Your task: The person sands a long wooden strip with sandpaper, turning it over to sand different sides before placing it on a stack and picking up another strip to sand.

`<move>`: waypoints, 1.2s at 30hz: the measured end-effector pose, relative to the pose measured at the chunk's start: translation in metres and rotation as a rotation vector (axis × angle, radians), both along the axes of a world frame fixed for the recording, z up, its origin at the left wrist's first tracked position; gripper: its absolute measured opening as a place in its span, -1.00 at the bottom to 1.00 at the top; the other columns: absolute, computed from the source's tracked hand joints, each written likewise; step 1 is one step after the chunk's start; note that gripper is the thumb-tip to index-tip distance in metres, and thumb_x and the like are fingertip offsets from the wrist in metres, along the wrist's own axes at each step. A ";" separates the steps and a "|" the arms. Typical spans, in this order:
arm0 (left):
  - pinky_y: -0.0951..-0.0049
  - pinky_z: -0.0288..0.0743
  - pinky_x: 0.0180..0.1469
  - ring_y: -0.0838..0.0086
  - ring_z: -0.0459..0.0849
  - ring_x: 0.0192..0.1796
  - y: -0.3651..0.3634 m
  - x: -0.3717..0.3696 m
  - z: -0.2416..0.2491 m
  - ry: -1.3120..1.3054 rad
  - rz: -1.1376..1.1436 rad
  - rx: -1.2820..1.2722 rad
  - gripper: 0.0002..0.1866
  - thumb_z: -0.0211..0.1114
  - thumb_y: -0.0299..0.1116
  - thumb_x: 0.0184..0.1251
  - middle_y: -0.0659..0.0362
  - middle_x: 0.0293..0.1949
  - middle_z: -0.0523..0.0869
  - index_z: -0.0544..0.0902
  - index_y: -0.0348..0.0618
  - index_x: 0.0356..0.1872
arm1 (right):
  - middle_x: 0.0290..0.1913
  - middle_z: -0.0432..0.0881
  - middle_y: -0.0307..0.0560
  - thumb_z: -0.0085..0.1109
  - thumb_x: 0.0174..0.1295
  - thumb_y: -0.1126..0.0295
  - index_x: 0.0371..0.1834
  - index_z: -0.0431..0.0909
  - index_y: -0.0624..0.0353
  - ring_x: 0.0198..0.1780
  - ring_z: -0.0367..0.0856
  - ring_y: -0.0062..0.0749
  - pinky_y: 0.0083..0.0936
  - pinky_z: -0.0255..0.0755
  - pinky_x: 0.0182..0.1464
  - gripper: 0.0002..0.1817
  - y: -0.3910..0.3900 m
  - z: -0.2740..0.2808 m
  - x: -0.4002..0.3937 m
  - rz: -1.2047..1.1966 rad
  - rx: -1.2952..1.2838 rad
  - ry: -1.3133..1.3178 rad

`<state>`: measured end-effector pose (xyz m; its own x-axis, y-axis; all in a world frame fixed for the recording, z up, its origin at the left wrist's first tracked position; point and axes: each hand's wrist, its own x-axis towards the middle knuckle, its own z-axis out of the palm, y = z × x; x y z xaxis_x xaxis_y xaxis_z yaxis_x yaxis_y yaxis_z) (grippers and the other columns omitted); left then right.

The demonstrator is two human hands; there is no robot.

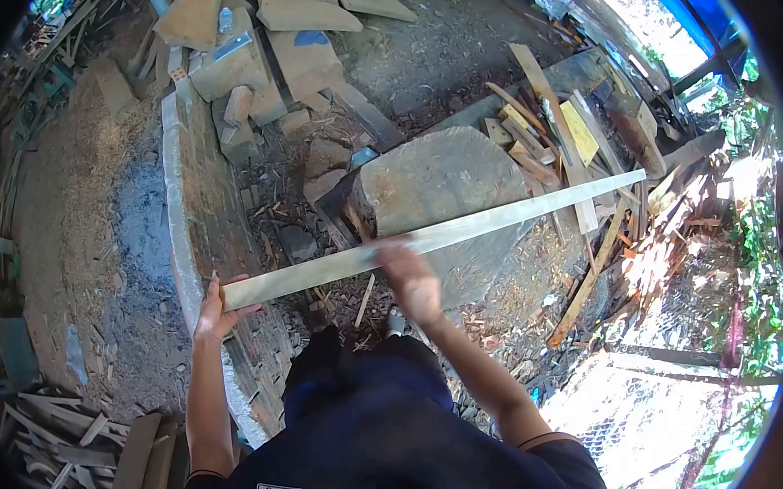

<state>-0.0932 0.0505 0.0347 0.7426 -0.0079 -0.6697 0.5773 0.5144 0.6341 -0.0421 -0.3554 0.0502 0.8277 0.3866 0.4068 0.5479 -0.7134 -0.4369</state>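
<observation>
A long, pale wooden strip (515, 212) stretches across in front of my body, rising toward the far right. At its near left end, my left hand (214, 311) is closed around the wood, thumb along the top and fingers beneath. About a third of the way along, my right hand (409, 282) is over or against the strip. Motion smears its fingers, so whether it grips the wood or holds something small cannot be made out. Beyond the strip sits a thick wooden block (441, 174) with a flat, worn top, partly covered by the strip.
Offcuts and narrow boards (573, 139) lie heaped at the right. A low wall-like slab (203, 166) runs along my left. Large blocks (233, 70) stand at the back, a small clear bottle (225, 20) on one. Scrap wood (64, 453) is piled at lower left.
</observation>
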 end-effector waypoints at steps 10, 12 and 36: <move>-0.01 0.40 0.42 0.05 0.57 0.33 0.177 -0.052 -0.043 -0.170 0.429 -0.126 -0.28 -0.13 0.16 0.64 -0.13 0.32 0.56 0.48 -0.43 0.31 | 0.24 0.66 -0.04 0.07 0.25 0.55 0.21 0.63 0.14 0.32 0.57 -0.08 -0.28 0.49 0.31 -0.56 -0.125 -0.022 0.047 -0.510 -0.009 0.078; 0.09 0.38 0.45 0.13 0.54 0.37 0.173 -0.047 0.025 -0.142 0.089 0.370 -0.37 -0.12 0.04 0.68 -0.09 0.36 0.53 0.46 -0.42 0.33 | 0.25 0.65 -0.06 0.08 0.24 0.54 0.19 0.64 0.12 0.33 0.57 -0.10 -0.30 0.49 0.30 -0.57 -0.108 -0.026 0.049 -0.510 -0.036 0.047; 0.16 0.59 -0.14 0.18 0.76 -0.16 -0.038 0.065 0.026 -0.922 -0.784 1.855 -0.49 0.55 0.05 0.02 0.13 -0.24 0.71 0.60 -0.01 -0.12 | 0.24 0.67 -0.11 0.00 0.29 0.43 0.19 0.63 0.09 0.31 0.58 -0.12 -0.22 0.42 0.20 -0.59 -0.102 -0.040 0.057 -0.604 -0.062 -0.057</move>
<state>-0.0285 0.0121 0.0608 0.9306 -0.3315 0.1552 -0.3520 -0.9269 0.1305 0.0147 -0.4572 0.0107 0.8854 -0.1202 0.4490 0.0597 -0.9285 -0.3664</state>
